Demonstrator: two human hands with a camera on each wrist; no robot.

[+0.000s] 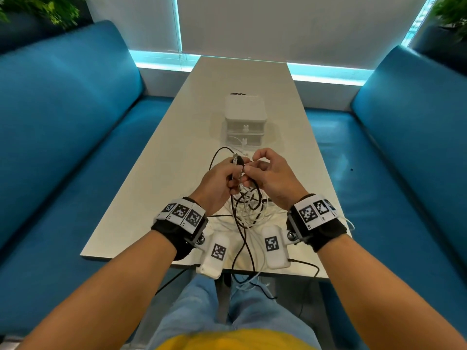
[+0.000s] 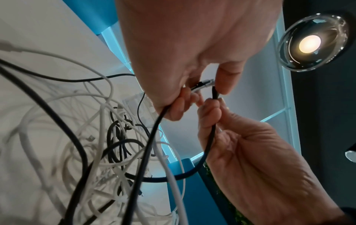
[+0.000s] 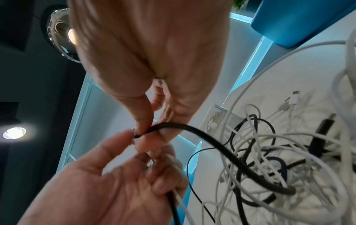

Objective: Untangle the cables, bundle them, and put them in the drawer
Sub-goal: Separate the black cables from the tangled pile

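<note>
Beyond both hands, a drawer unit stands on the table. Below them hangs the cable tangle. The left hand grips a black cable and a white one; the right hand pinches the black cable near its end.

Our forearms reach forward, wrists raised, hands nearly touching. Our left hand grips black cable in curled fingers; our right hand pinches it with thumb and forefinger.
</note>
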